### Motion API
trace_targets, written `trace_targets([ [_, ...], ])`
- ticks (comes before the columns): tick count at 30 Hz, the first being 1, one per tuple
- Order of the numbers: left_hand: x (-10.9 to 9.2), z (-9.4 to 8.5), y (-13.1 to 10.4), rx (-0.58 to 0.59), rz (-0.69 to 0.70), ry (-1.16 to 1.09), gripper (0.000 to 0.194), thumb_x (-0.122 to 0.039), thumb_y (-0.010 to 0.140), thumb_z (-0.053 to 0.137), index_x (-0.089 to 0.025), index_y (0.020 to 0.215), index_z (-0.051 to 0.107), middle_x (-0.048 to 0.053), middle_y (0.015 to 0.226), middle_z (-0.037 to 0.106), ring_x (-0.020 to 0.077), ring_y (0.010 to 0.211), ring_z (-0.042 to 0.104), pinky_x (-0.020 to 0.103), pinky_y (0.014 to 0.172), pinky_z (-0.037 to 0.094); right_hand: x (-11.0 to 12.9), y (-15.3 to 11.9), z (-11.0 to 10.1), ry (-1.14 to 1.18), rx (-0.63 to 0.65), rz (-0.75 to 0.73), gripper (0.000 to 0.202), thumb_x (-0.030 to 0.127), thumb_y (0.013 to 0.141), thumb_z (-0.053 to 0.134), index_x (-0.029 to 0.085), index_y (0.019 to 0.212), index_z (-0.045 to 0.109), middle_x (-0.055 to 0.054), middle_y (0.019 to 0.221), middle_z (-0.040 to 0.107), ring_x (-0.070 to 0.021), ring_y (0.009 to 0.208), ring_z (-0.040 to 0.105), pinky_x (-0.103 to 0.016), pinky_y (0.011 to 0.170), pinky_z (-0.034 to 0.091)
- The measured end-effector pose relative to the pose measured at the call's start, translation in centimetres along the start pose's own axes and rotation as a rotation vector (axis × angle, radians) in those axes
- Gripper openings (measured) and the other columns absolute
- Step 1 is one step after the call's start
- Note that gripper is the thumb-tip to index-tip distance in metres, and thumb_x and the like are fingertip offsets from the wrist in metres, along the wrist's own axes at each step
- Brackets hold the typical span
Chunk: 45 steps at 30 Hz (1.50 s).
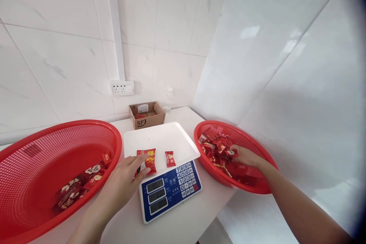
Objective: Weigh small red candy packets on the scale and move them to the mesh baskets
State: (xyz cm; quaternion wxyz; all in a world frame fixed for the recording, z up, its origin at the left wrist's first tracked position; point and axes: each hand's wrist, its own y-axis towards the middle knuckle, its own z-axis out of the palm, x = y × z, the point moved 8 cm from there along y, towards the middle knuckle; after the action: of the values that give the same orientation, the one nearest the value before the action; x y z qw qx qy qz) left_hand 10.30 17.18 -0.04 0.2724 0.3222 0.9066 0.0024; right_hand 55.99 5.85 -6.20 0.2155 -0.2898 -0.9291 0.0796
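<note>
Reflecting pale light (250, 32) off glossy white grey-veined wall tiles (137, 7), and showing a rectangular white socket panel (129, 88) above a flat white tabletop (197, 209).

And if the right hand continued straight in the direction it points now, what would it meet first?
The right hand would most likely meet the red packets just ahead, heaped in the right-hand basket; it seems to touch one already, though depth is unclear.

The packet (152, 161) is red with yellow print, the scale panel (173, 195) blue.
</note>
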Motion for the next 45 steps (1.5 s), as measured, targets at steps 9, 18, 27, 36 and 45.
trace_targets([
  [9, -0.3, -0.3, -0.1, -0.020, 0.030, -0.013, 0.041, -0.042, 0.093, 0.041, -0.026, 0.128, 0.055, 0.008, 0.118, 0.065, 0.0274, 0.108, 0.060, 0.041, 0.087, 0.051, 2.8, -1.6, -3.5, 0.159, -0.159, -0.001, 0.047, 0.037, 0.075, 0.059, 0.017, 0.118, 0.055, -0.007, 0.114, 0.067, -0.0244, 0.099, 0.064, -0.031, 0.082, 0.048],
  [18, -2.0, 0.9, -0.7, 0.056, 0.214, 0.057, 0.033, -0.033, 0.092, 0.051, -0.024, 0.123, 0.058, 0.006, 0.128, 0.059, 0.0273, 0.127, 0.044, 0.049, 0.107, 0.033, 16.5, -4.8, -1.4, 0.408, -0.148, -0.278, 0.057, 0.043, 0.070, 0.065, 0.023, 0.122, 0.053, -0.009, 0.130, 0.059, -0.0288, 0.114, 0.058, -0.033, 0.087, 0.050],
  [27, -2.5, 1.6, -0.9, 0.130, 0.188, 0.169, 0.036, -0.044, 0.092, 0.049, -0.025, 0.122, 0.058, 0.008, 0.132, 0.054, 0.0311, 0.132, 0.037, 0.061, 0.108, 0.024, 29.6, -7.1, 6.8, 0.313, 0.131, -0.651, 0.036, 0.039, 0.076, 0.061, 0.027, 0.110, 0.056, -0.002, 0.110, 0.068, -0.0217, 0.101, 0.063, -0.035, 0.091, 0.046],
  [36, -2.2, 1.2, -1.0, 0.132, 0.175, 0.170, 0.034, -0.041, 0.093, 0.049, -0.027, 0.122, 0.058, 0.008, 0.133, 0.054, 0.0310, 0.131, 0.038, 0.062, 0.108, 0.020, 28.5, -4.8, 6.0, 0.066, -0.078, -0.644, 0.036, 0.039, 0.087, 0.047, 0.030, 0.121, 0.056, -0.004, 0.120, 0.065, -0.0233, 0.104, 0.061, -0.037, 0.089, 0.046],
  [45, -1.9, 1.0, -1.1, 0.101, 0.177, 0.168, 0.033, -0.041, 0.092, 0.050, -0.027, 0.120, 0.060, 0.009, 0.132, 0.055, 0.0327, 0.131, 0.039, 0.063, 0.107, 0.023, 29.9, -5.8, 7.4, -0.448, -0.248, -0.973, 0.061, 0.001, 0.080, 0.038, 0.032, 0.128, 0.057, -0.006, 0.126, 0.061, -0.0253, 0.102, 0.058, -0.042, 0.087, 0.047],
])
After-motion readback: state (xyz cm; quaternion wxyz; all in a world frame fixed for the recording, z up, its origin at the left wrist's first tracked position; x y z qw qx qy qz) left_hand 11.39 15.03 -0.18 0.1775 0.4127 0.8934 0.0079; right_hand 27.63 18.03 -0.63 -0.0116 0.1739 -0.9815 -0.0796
